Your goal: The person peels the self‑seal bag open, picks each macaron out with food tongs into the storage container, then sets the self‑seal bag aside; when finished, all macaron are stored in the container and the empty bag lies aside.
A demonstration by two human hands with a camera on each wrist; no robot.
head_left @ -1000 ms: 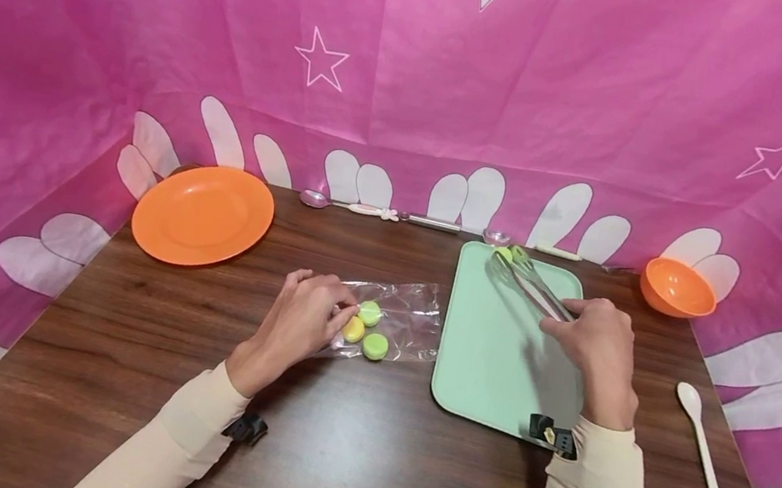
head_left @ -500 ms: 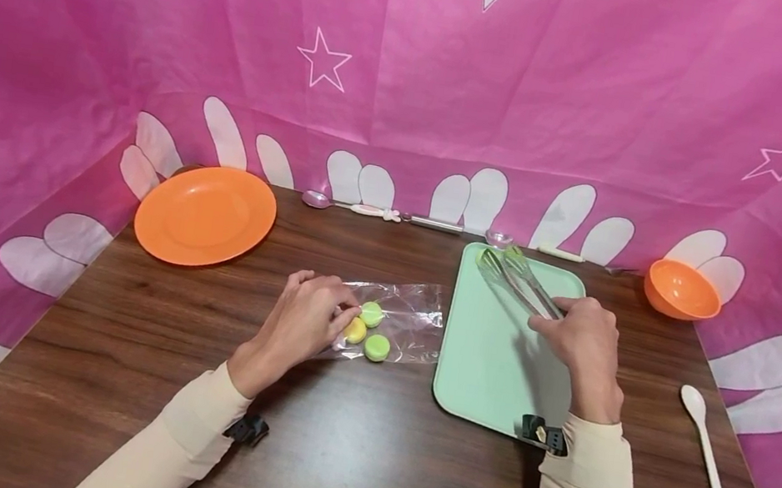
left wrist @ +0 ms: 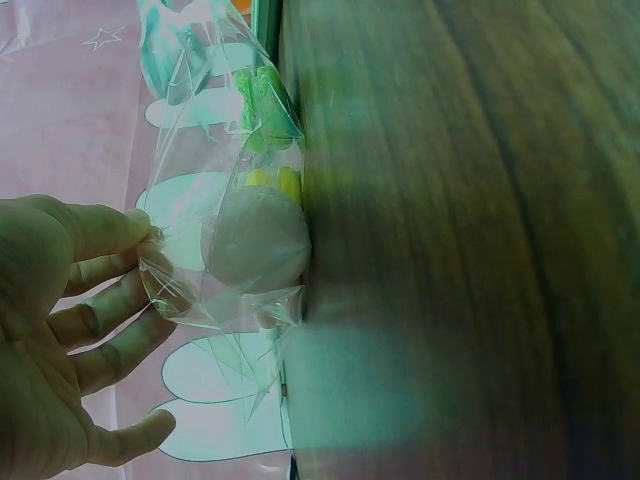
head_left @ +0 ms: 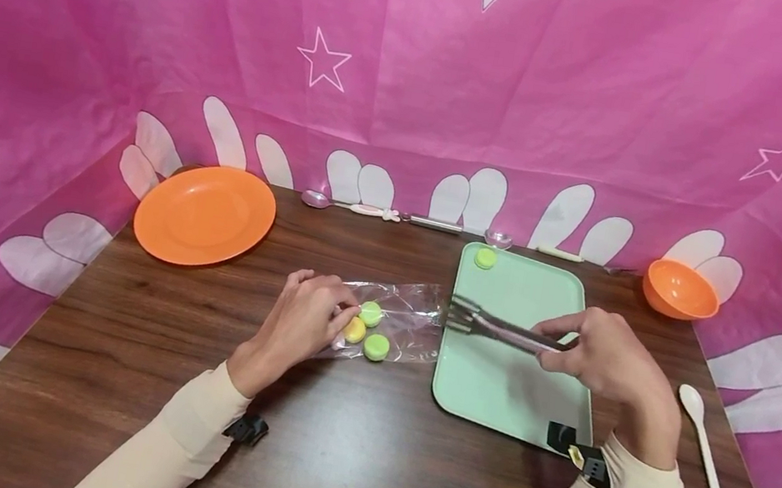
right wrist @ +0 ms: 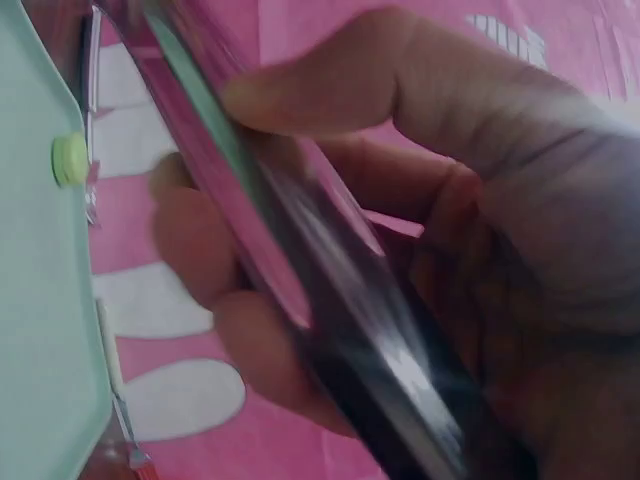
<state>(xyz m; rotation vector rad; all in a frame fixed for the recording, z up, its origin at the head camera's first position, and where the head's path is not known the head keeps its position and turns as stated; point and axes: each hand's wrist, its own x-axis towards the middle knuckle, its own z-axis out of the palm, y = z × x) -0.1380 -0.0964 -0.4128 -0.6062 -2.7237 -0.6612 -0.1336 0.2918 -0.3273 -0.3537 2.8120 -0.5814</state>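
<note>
Now, right hand (head_left: 600, 358): gripping tongs (head_left: 510, 333) by the handle end, above the tray (head_left: 498, 391).
Tongs: swung since half a second ago; head was over tray's far-left corner, now at its left edge beside the clear bag (head_left: 414, 315). Contact with bag: can't tell.
Green macaron (head_left: 485, 258): sits in tray's far-left corner; tongs head was over it earlier, now well apart.
Left hand (head_left: 304, 320): pinching bag's end farthest from tray; same as before.
Clear bag: flat on counter (head_left: 329, 454), just left of tray; no visible shift.
Bagged macarons (head_left: 376, 347): two green, one yellow, plus a pale round piece (left wrist: 258, 240) in left wrist view.
</note>
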